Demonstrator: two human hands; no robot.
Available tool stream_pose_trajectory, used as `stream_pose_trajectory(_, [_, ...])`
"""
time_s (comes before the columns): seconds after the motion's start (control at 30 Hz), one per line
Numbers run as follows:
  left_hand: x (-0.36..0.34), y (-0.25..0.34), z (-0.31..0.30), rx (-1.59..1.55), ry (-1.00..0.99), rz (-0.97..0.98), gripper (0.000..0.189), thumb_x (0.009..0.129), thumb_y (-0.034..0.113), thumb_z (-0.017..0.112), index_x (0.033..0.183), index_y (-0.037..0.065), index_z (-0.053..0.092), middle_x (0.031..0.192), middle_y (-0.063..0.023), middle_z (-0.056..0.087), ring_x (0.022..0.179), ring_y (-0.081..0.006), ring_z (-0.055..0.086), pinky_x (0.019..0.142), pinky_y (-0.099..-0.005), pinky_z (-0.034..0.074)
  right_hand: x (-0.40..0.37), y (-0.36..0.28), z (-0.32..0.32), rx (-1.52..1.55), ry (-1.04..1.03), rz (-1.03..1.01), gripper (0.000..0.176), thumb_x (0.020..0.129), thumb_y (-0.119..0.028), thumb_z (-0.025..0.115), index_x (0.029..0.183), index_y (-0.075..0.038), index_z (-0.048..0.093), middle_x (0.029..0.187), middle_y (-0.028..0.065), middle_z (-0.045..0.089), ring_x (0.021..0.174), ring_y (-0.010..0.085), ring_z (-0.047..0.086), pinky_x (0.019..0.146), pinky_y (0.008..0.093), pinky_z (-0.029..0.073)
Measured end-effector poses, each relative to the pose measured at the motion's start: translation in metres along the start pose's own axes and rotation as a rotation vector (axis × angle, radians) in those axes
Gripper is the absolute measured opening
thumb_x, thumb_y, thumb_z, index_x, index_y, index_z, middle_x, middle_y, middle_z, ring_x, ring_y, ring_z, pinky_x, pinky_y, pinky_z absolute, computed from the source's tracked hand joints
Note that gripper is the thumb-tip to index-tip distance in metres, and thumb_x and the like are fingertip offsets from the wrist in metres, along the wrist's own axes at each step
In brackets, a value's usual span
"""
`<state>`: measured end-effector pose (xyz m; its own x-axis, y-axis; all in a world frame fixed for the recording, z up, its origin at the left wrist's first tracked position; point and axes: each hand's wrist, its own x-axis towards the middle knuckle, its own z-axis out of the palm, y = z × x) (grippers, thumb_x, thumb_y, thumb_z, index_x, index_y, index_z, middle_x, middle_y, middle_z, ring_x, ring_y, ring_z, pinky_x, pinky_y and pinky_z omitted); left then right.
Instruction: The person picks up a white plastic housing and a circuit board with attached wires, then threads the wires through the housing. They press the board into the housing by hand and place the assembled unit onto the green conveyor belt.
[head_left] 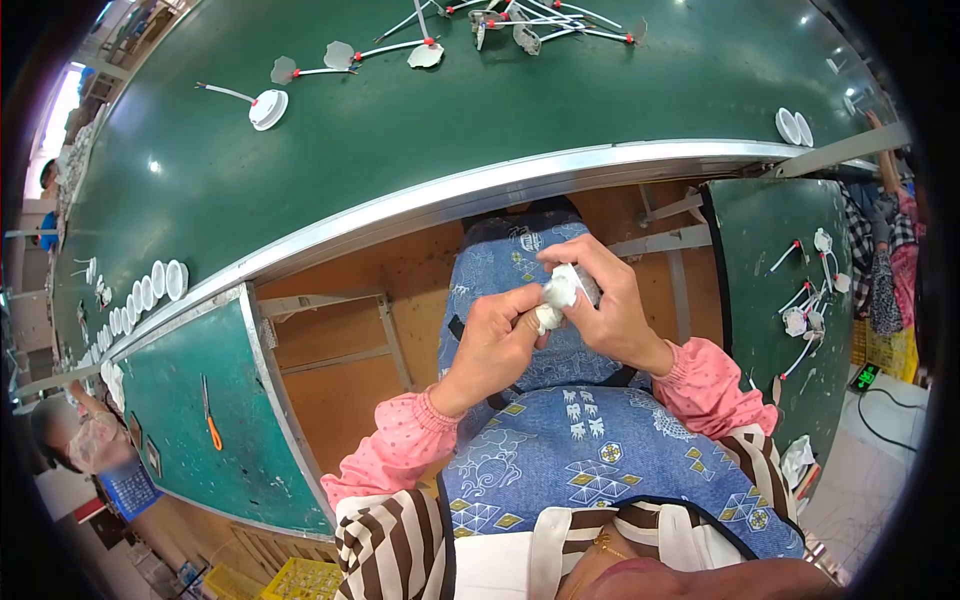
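Over my lap, both hands come together at a small white-and-grey piece (562,285). Its kind is hard to tell, as fingers cover much of it. My left hand (492,340) pinches its lower left side between thumb and fingers, where a soft-looking white bit shows. From the right, my right hand (608,312) curls around it, with the thumb pressed on the near side. Below the hands lies the blue patterned apron (600,440) that I wear.
The green table (400,130) ahead has a metal edge and holds wired parts (425,55), a white round part (268,110) and a row of white cups (150,290). Orange-handled scissors (211,420) lie left; more wired parts (800,318) lie right. People work at both sides.
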<state>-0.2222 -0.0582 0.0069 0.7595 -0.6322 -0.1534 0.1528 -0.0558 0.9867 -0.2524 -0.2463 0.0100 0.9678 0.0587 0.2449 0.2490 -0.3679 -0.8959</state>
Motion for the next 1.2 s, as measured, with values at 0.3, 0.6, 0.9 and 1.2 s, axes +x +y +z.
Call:
stream_pose_trajectory(0.3, [-0.012,-0.004,-0.002,-0.006,-0.024,-0.052,0.016,0.099,0.001,0.056,0.103,0.000,0.072,0.084,-0.0010,0.069,0.066,-0.0063,0.055,0.059,-0.0237,0.046,-0.005,0.009,0.007,0.225,0.016,0.109,0.016,0.090,-0.014,0.067,0.099,-0.001,0.067,0.090,0.0092,0.065,0.078,0.0156,0.062,0.068,0.0302,0.049])
stream_pose_trajectory(0.6, [0.000,-0.021,-0.008,-0.030,-0.012,-0.008,0.017,0.098,0.000,0.055,0.104,0.002,0.071,0.079,-0.0006,0.067,0.067,-0.0061,0.056,0.060,-0.0242,0.045,-0.002,0.017,0.003,0.260,-0.118,0.246,0.037,0.087,-0.021,0.074,0.118,-0.002,0.063,0.105,0.0106,0.062,0.093,0.0202,0.062,0.081,0.0329,0.050])
stream_pose_trajectory(0.9, [0.007,-0.015,-0.036,0.448,0.114,0.408,0.042,0.088,0.006,0.066,0.130,0.003,0.064,0.102,-0.0075,0.068,0.087,-0.0149,0.058,0.075,-0.0287,0.047,0.003,-0.015,-0.008,-0.191,-0.083,-0.083,0.080,0.067,-0.006,0.082,0.142,-0.005,0.052,0.129,0.0179,0.055,0.120,0.0377,0.055,0.104,0.0434,0.045])
stream_pose_trajectory(1.2, [-0.008,-0.011,-0.006,-0.324,0.141,0.043,0.058,0.095,0.003,0.066,0.146,-0.005,0.040,0.126,-0.0126,0.063,0.121,-0.0222,0.062,0.103,-0.0335,0.051,-0.005,-0.032,-0.018,-0.201,0.021,-0.060,0.058,0.071,0.006,0.073,0.127,-0.003,0.062,0.117,0.0157,0.060,0.102,0.0318,0.063,0.084,0.0378,0.053])
